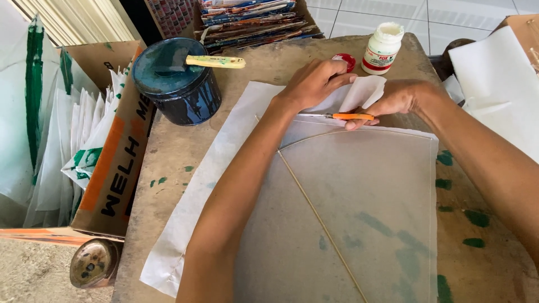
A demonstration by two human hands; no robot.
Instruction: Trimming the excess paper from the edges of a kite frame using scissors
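At twelve o'clock on the table [168, 163], the left hand [312, 84] presses the thin paper sheet [359, 191]; the right hand [400, 98] pinches a paper flap [365, 90], apparently clasping the orange-handled blade [351, 116]. Keep the paper taut beside the bamboo stick [320, 221].

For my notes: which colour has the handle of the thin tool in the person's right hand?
Orange; the thin tool's handle shows best in the head view.

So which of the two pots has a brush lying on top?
The big dark blue tin; a brush lies across its lid. The small white glue bottle has none.
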